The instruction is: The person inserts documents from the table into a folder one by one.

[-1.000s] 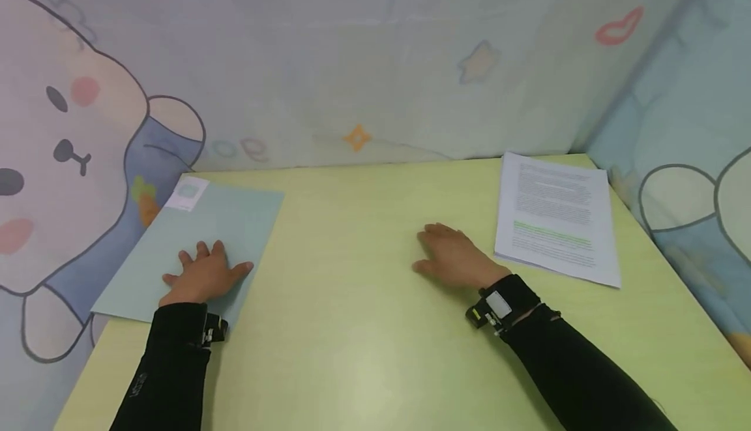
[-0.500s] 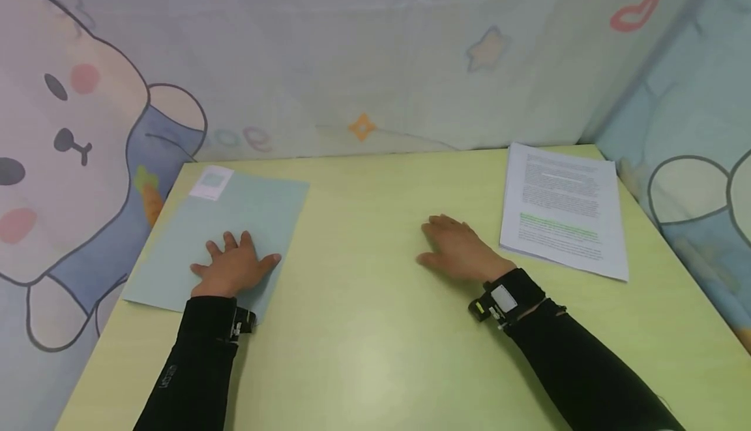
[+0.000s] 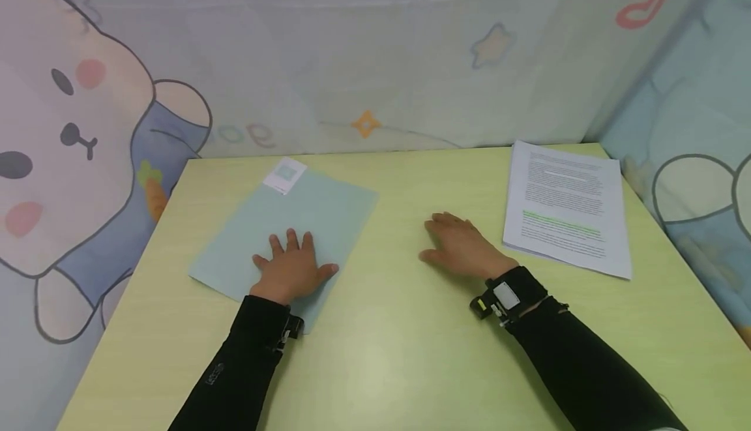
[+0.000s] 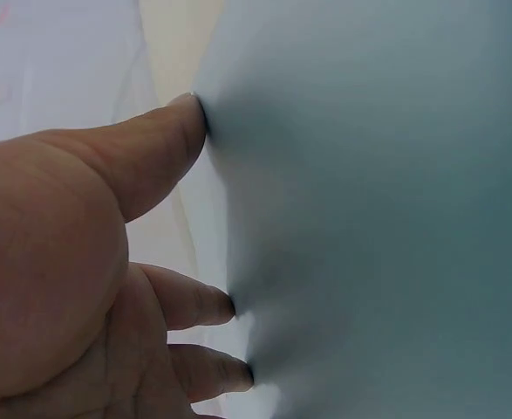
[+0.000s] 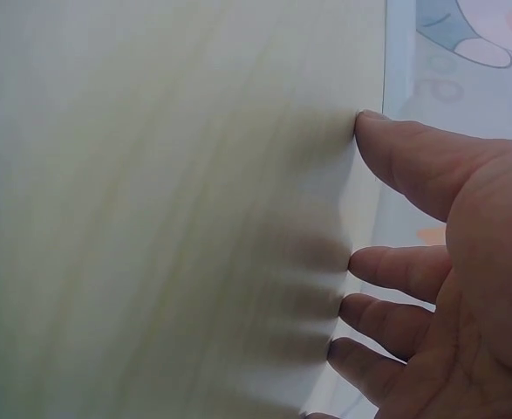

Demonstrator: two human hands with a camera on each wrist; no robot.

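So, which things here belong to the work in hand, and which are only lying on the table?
In use:
- pale blue folder, flat on the table
- left hand, pressing flat on the folder
- right hand, resting flat on the bare table

Lying about:
- stack of printed papers at the far right corner, untouched

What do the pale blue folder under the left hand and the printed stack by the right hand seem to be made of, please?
The pale blue folder looks like thin matte card or frosted plastic: flat, dull and evenly tinted, though which one cannot be told. The printed stack looks like plain white office paper, with fine text, a green highlighted band and layered sheet edges.
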